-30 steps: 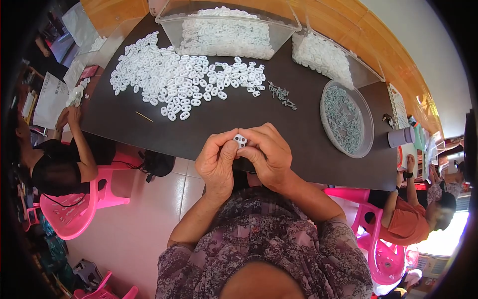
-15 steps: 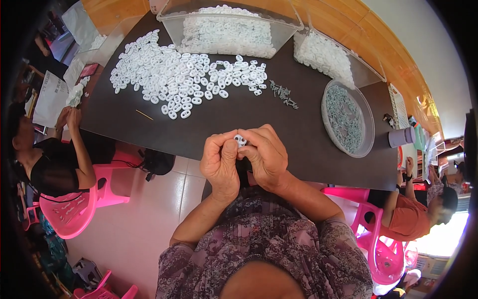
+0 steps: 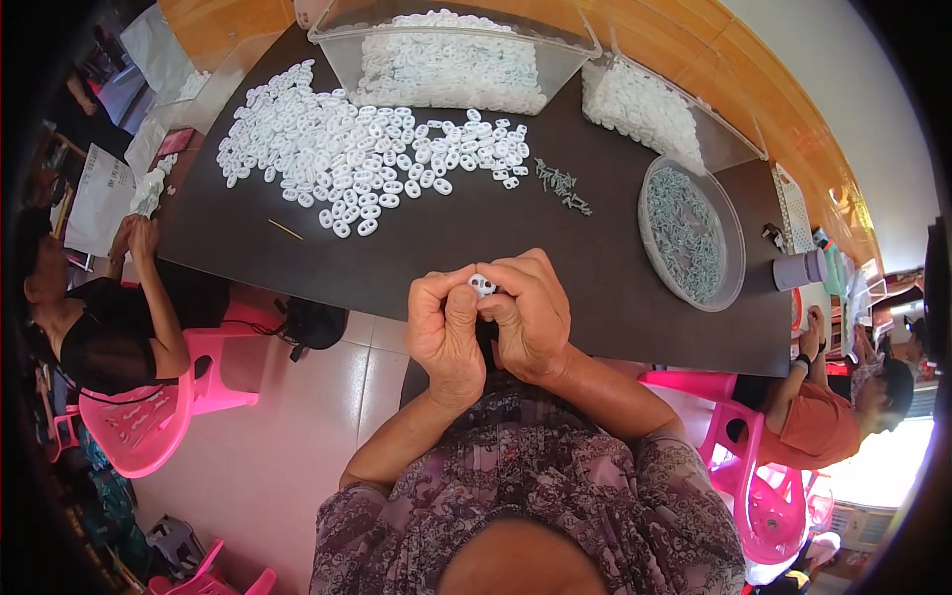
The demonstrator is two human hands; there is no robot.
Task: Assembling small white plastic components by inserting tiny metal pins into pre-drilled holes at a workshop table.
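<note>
Between the fingertips of both hands is a small white oval plastic piece with two dark holes (image 3: pixel 483 286). My left hand (image 3: pixel 443 327) pinches its left side with thumb and finger, while my right hand (image 3: pixel 531 309) grips the right side. Both hands are held close together at the table's near edge. Beyond them lies a spread of many similar white oval pieces (image 3: pixel 337 149). To the right of that heap is a little pile of grey screws (image 3: pixel 563 186). Any screw inside the held piece is too small or hidden to make out.
A thin yellowish stick (image 3: pixel 286 229) lies on the dark table (image 3: pixel 397 253). Clear bins (image 3: pixel 451 94) of white pieces stand at the back. A round tub (image 3: pixel 742 248) of screws and a purple-grey cup (image 3: pixel 799 271) are at right. Other people sit on both sides on pink chairs (image 3: pixel 164 426).
The white piece has turned slightly between my fingers, so both holes now show more plainly. My hands otherwise stay in nearly the same place.
</note>
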